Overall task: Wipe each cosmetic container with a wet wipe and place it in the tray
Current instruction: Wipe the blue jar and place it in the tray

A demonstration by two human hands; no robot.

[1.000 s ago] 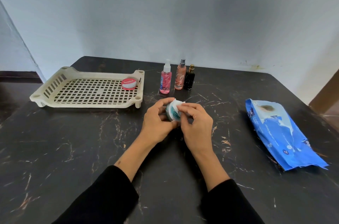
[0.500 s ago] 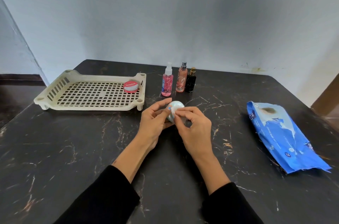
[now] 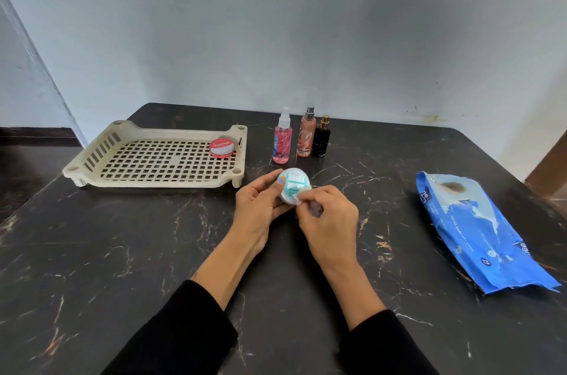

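Note:
My left hand [image 3: 257, 209] grips a small round white and teal jar [image 3: 294, 183] above the table's middle, its flat labelled face turned toward me. My right hand [image 3: 329, 216] pinches a small white wet wipe [image 3: 300, 198] against the jar's lower right edge. The cream slotted tray [image 3: 92, 160] stands at the back left with a red round tin [image 3: 221, 148] in its far right corner. A pink spray bottle [image 3: 282, 141], a peach spray bottle [image 3: 306, 137] and a black bottle [image 3: 322, 139] stand in a row behind my hands.
A blue wet wipe pack [image 3: 478, 230] lies on the right side of the dark marbled table [image 3: 122, 252]. A pale wall runs close behind the table. The table's left edge drops off beside the tray.
The jar has been turned in my left hand, so its flat labelled face now shows. My right hand with the wipe has slid down to the jar's lower right edge.

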